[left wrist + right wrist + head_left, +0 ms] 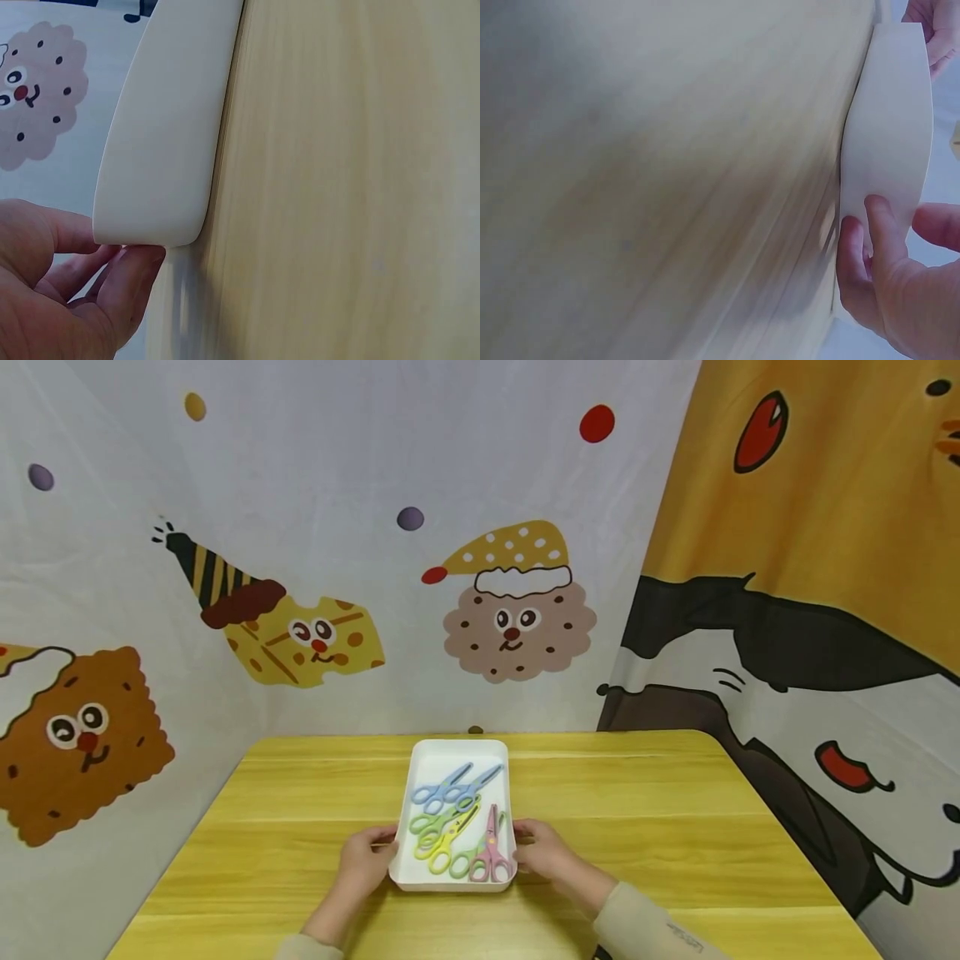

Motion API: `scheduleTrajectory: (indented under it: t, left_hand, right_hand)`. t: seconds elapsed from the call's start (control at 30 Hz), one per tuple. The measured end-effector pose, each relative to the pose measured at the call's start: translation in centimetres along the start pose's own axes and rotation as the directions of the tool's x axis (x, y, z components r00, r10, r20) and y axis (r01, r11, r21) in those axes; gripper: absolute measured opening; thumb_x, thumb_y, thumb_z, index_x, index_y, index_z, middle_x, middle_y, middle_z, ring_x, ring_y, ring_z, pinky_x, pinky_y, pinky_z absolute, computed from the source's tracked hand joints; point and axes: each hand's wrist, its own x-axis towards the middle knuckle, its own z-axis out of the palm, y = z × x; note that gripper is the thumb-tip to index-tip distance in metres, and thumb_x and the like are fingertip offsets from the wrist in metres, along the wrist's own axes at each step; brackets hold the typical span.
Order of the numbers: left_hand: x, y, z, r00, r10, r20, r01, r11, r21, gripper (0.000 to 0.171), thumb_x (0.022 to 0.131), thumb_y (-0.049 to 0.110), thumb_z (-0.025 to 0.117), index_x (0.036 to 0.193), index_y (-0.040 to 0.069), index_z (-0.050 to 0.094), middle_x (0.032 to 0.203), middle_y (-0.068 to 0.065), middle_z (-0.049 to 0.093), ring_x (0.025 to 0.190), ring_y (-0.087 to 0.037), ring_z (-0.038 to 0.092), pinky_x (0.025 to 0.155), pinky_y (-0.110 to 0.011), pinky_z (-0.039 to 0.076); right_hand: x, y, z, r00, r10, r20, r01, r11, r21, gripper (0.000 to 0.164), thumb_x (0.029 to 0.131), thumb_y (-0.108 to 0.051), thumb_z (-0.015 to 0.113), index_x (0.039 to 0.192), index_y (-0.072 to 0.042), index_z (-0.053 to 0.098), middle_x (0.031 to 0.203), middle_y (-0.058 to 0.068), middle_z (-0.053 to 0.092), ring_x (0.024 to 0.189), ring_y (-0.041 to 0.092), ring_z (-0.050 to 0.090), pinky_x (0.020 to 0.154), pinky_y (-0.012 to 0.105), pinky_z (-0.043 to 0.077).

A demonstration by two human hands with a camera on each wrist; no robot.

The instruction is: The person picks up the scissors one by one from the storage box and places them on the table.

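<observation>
A white rectangular tray (452, 887) sits on the table with several pairs of plastic-handled scissors in it. Light blue scissors (433, 797) lie toward its far end, with green scissors (420, 825) and yellow scissors (439, 862) nearer the middle. Pink scissors (491, 850) partly cover another green pair at the near right corner. My left hand (365, 862) holds the tray's left side near the front, its fingers at the corner in the left wrist view. On the opposite side my right hand (546, 852) grips the wall, fingers (885, 225) against the outside and thumb at the rim.
The wooden table (637, 827) extends on both sides of the tray. Behind it hangs a white cloth (337, 460) printed with cartoon snacks, and a cartoon-patterned cloth (825, 527) borders the right side.
</observation>
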Motion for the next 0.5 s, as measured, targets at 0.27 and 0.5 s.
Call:
scheduleTrajectory:
  t: [0.27, 0.5]
  left_hand:
    - [0.0, 0.2, 1.2, 1.0, 0.019, 0.019, -0.019, 1.0, -0.013, 0.028, 0.082, -0.002, 0.063, 0.108, -0.01, 0.066, 0.096, -0.021, 0.068, 0.078, -0.019, 0.063, 0.064, -0.021, 0.052]
    - [-0.3, 0.7, 2.4, 0.999, 0.019, 0.034, -0.017, 0.999, -0.047, 0.028, 0.082, -0.003, 0.063, 0.109, -0.01, 0.065, 0.098, -0.021, 0.067, 0.08, -0.02, 0.063, 0.065, -0.022, 0.052]
  right_hand:
    - [-0.4, 0.2, -1.4, 1.0, 0.008, -0.002, -0.008, 1.0, -0.018, 0.055, 0.078, 0.011, 0.052, 0.13, 0.02, 0.038, 0.126, 0.037, 0.045, 0.101, 0.035, 0.059, 0.078, 0.04, 0.056]
    - [-0.9, 0.4, -2.5, 1.0, 0.005, 0.003, -0.005, 1.0, -0.017, 0.055, 0.078, 0.011, 0.052, 0.13, 0.02, 0.038, 0.126, 0.038, 0.045, 0.103, 0.038, 0.058, 0.079, 0.042, 0.056]
